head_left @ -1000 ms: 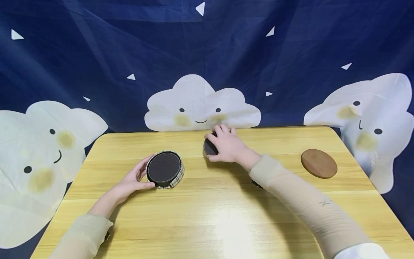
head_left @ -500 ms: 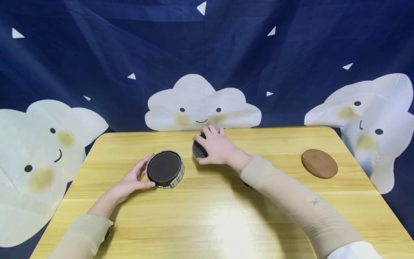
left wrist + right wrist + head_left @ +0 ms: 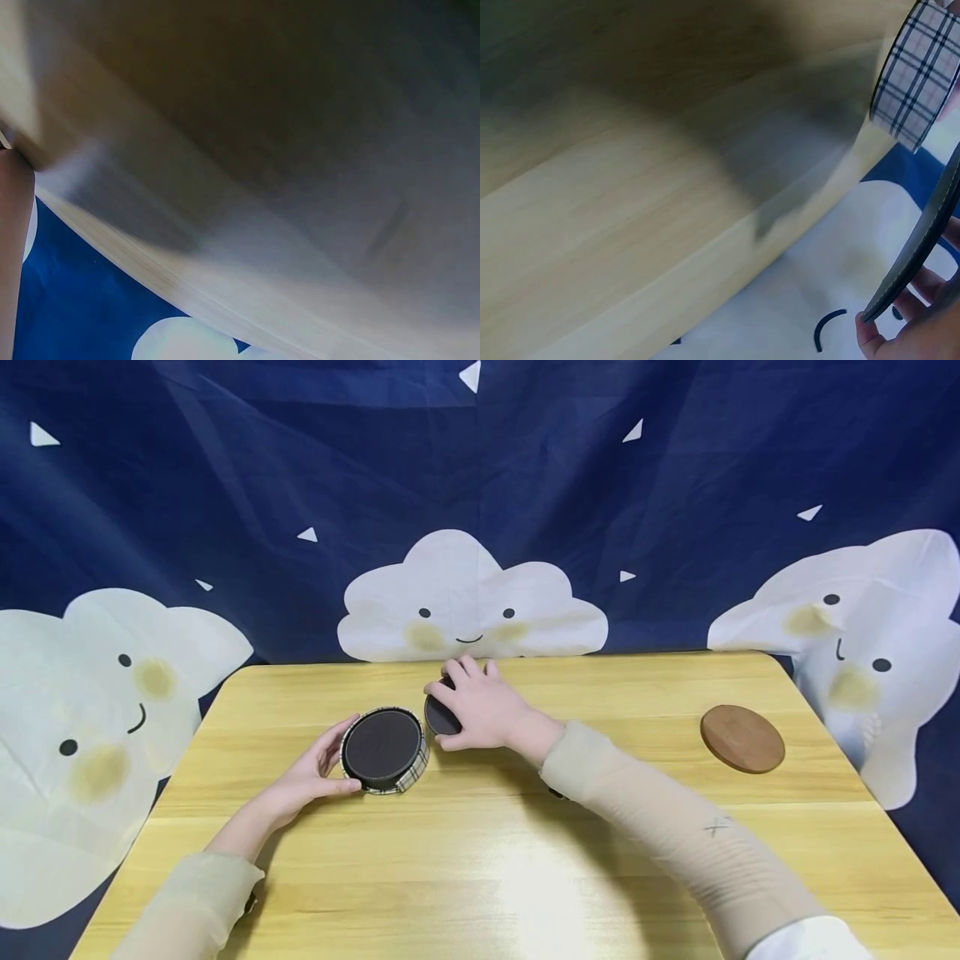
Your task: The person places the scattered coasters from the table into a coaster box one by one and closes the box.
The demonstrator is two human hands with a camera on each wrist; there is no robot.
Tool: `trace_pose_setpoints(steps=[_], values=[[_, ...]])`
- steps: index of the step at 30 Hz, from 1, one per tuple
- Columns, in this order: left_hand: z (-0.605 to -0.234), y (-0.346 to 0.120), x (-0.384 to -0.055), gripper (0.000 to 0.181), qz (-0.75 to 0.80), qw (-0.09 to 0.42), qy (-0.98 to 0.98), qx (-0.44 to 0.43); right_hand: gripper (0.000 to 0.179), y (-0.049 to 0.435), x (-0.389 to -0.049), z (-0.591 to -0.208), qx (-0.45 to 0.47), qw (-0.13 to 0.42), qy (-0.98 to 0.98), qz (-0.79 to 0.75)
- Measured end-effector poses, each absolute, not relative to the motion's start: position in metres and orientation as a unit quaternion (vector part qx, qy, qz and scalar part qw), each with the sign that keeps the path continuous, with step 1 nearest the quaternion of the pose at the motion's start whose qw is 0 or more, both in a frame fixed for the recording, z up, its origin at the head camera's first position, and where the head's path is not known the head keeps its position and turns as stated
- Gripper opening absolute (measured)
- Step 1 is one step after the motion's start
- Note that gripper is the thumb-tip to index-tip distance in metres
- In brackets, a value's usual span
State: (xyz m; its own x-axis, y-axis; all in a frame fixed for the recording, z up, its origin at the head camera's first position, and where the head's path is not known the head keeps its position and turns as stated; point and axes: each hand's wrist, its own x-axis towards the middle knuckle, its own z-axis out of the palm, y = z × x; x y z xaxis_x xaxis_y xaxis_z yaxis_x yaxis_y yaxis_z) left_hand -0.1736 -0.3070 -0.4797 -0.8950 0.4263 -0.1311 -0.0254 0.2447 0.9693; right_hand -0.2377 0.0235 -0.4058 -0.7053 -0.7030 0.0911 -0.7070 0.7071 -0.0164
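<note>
A round plaid-sided coaster holder [image 3: 412, 768] stands left of the table's middle, with a black disc [image 3: 382, 745] filling its top. My left hand [image 3: 306, 782] grips its left side, thumb at the front and fingers behind. Just right of the holder, my right hand [image 3: 487, 710] pinches a black round coaster [image 3: 441, 717] by its edge, tilted and off the table. In the right wrist view this coaster [image 3: 919, 240] shows a stitched rim, and the plaid holder [image 3: 915, 79] is close by. Only a strip of my left hand [image 3: 13, 225] appears in the left wrist view.
A brown round coaster [image 3: 742, 739] lies flat at the table's right. The wooden table [image 3: 420, 877] ends at the back against a dark blue cloth [image 3: 375, 460] printed with white clouds.
My right hand has moved left with the black coaster, from the table's back middle to right beside the plaid holder. The left hand and the holder have stayed in place.
</note>
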Motion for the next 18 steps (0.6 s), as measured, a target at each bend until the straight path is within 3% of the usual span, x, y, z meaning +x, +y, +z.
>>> trace_pose_setpoints(steps=[18], values=[[-0.477, -0.306, -0.173, 0.107, 0.604, 0.190, 0.763, 0.131, 0.075, -0.017, -0.224, -0.402, 0.419, 0.041, -0.907, 0.026]])
